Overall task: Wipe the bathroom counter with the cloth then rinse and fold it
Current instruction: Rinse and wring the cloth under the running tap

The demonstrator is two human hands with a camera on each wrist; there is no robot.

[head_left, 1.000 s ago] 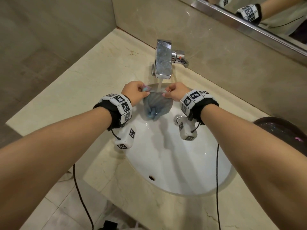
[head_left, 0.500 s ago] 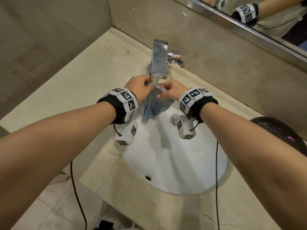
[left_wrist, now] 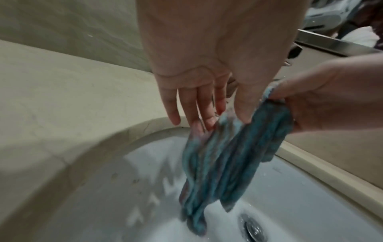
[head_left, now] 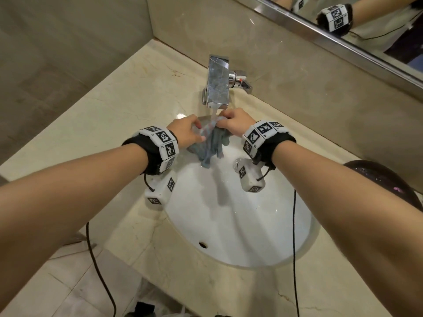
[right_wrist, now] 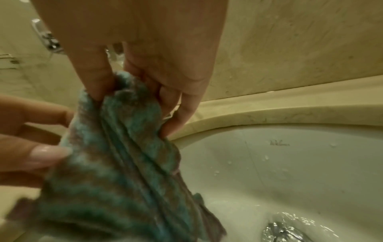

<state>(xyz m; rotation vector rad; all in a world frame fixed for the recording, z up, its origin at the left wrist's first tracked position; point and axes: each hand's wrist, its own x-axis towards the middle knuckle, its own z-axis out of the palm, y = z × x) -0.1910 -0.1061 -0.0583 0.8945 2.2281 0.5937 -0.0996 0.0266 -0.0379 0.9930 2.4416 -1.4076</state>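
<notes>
A wet blue-grey cloth (head_left: 211, 147) hangs bunched over the white sink basin (head_left: 240, 216), right under the chrome faucet (head_left: 217, 83), whose water runs onto its top edge. My left hand (head_left: 196, 133) pinches the cloth's upper left part. In the left wrist view the left hand (left_wrist: 225, 121) holds the cloth (left_wrist: 225, 163) between thumb and fingers. My right hand (head_left: 225, 121) grips the upper right part. In the right wrist view the right hand (right_wrist: 128, 98) has the cloth (right_wrist: 124, 163) gathered between thumb and fingers.
The beige marble counter (head_left: 114, 124) surrounds the basin, with a tiled wall behind and a mirror (head_left: 354, 30) at the upper right. A dark round object (head_left: 384, 179) sits on the counter's right side. Water pools at the drain (right_wrist: 283, 229). Black cables hang from both wrists.
My hands have come closer together under the faucet. The cloth, held spread between them a second ago, now hangs bunched in folds.
</notes>
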